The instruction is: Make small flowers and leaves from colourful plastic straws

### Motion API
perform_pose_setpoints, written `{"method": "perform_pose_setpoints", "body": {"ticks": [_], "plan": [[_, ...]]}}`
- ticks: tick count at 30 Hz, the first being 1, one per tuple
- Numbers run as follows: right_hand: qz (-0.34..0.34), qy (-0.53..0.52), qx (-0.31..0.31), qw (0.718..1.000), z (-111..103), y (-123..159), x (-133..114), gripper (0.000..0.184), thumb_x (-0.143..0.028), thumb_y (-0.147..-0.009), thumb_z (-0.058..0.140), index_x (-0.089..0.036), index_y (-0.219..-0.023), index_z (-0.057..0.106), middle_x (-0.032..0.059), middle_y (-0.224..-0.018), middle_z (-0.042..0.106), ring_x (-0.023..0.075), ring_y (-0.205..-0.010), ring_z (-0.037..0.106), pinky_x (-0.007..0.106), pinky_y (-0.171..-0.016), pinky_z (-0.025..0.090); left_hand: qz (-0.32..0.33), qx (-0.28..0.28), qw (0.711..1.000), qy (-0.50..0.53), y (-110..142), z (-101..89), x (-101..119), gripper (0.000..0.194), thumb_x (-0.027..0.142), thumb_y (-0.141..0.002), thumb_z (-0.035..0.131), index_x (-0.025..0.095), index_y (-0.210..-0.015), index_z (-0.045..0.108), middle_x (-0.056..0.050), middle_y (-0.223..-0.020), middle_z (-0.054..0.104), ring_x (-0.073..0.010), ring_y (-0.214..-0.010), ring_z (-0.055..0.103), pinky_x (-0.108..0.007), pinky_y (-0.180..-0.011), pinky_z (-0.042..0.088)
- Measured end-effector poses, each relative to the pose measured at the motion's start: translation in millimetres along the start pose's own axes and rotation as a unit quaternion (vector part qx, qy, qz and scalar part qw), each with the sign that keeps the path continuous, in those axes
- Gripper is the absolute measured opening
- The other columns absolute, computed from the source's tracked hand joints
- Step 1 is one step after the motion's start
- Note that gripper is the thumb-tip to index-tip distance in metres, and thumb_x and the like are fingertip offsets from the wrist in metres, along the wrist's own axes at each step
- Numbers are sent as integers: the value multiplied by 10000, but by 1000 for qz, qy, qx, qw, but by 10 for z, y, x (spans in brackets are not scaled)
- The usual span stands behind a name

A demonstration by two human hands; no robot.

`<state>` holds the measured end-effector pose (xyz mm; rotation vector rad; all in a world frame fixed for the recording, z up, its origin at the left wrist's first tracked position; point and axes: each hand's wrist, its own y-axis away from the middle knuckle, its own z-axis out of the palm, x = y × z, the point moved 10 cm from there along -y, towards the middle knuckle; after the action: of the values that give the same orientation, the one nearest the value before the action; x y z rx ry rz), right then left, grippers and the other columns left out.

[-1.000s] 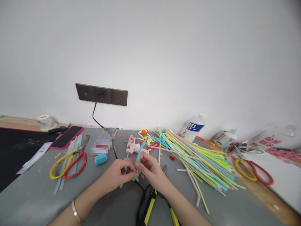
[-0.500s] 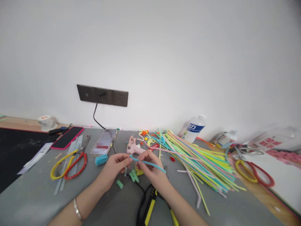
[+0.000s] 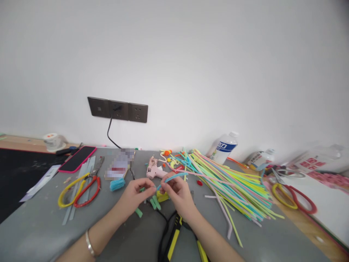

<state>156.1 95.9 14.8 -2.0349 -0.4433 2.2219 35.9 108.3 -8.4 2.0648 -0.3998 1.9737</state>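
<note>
A short blue pipe cleaner [image 3: 176, 175] is held in front of me, bent in a curve over the fingers of my right hand [image 3: 180, 194]. The right thumb and fingers pinch it. My left hand [image 3: 137, 193] is closed at its lower left end, thumb and forefinger pressed together there. Just beneath the hands lie folded green pipe cleaner pieces [image 3: 156, 202] and a yellow thing, partly hidden. A bundle of blue pieces [image 3: 117, 184] rests left of my left hand. Behind the hands is a pink glue gun [image 3: 155, 171].
Many coloured pipe cleaners [image 3: 231, 182] spread out at right. Scissors [image 3: 79, 189] and a phone [image 3: 77, 159] lie at left, more scissors [image 3: 294, 196] at far right. Yellow-black pliers [image 3: 174, 236] sit between my forearms. A white bottle [image 3: 224, 147] stands by the wall.
The blue pipe cleaner has swung from pointing down and right to arching upward over my right fingers. My right hand has turned slightly; both hands stay close together.
</note>
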Motion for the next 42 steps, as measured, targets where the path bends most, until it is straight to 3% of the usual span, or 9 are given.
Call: {"method": "perform_pose_setpoints", "body": {"ticks": [3, 6, 12, 18, 22, 27, 30, 36, 42], "plan": [[16, -1, -28, 999, 58, -1, 34, 236, -391, -847, 645, -187, -764, 560, -29, -643, 542, 104, -552, 541, 217, -551, 459, 29, -47, 995, -78, 25, 117, 29, 237, 343, -790, 640, 150, -654, 628, 5, -623, 552, -122, -601, 447, -218, -563, 327], [21, -13, -30, 999, 58, -13, 42, 261, -414, -835, 659, -190, -752, 553, -36, -623, 534, 101, -525, 526, 216, -531, 451, 27, -49, 994, -96, 37, 128, 11, 245, 342, -790, 642, 144, -645, 632, 8, -608, 547, -115, -589, 437, -214, -556, 316], [-15, -40, 46, 998, -125, -41, -57, 230, -409, -812, 691, -209, -797, 579, -10, -656, 613, 144, -580, 616, 264, -597, 522, -52, 43, 993, 99, 9, -58, -114, 457, 586, -733, 665, 134, -797, 681, 7, -632, 545, -76, -493, 327, -185, -432, 221], [-33, 4, -6, 999, -6, 6, -31, 155, -322, -840, 669, -205, -789, 582, 20, -785, 635, 165, -722, 663, 278, -673, 543, -63, 62, 982, 168, -4, -76, -186, 422, 533, -654, 776, 141, -708, 629, 60, -534, 431, -60, -471, 270, -174, -419, 183], [-14, 6, -3, 1000, 3, 0, 37, 174, -363, -854, 648, -205, -809, 592, 15, -758, 607, 161, -707, 646, 277, -660, 537, -50, 48, 992, 108, 1, -74, -140, 398, 525, -713, 726, 146, -670, 613, 59, -529, 448, -50, -437, 228, -190, -425, 169], [-11, 3, -14, 1000, 37, -26, 26, 262, -453, -830, 658, -203, -800, 586, 4, -724, 578, 141, -623, 592, 264, -602, 514, 6, -19, 998, -51, 8, 24, 22, 349, 453, -772, 667, 146, -607, 651, -9, -554, 576, -116, -525, 437, -212, -516, 315], [4, -4, -29, 1000, 71, -31, 52, 267, -449, -828, 663, -198, -790, 581, -5, -684, 577, 134, -599, 574, 255, -590, 496, 17, -42, 997, -68, 9, 63, 44, 347, 446, -768, 669, 147, -594, 646, -9, -545, 575, -128, -544, 468, -218, -540, 346], [-24, -23, 24, 999, -55, -32, -36, 192, -369, -825, 679, -207, -778, 587, 7, -730, 611, 154, -657, 611, 278, -646, 509, -37, 21, 996, 78, -7, -58, -65, 423, 562, -765, 658, 152, -676, 607, 70, -485, 399, -61, -422, 238, -197, -413, 176], [-74, 50, 21, 996, -40, -9, -109, 147, -308, -817, 678, -212, -758, 584, 27, -793, 623, 171, -733, 600, 275, -661, 491, -51, 37, 986, 156, -16, -65, -153, 402, 524, -704, 748, 155, -706, 591, 94, -478, 330, -61, -451, 195, -198, -423, 157]]}}
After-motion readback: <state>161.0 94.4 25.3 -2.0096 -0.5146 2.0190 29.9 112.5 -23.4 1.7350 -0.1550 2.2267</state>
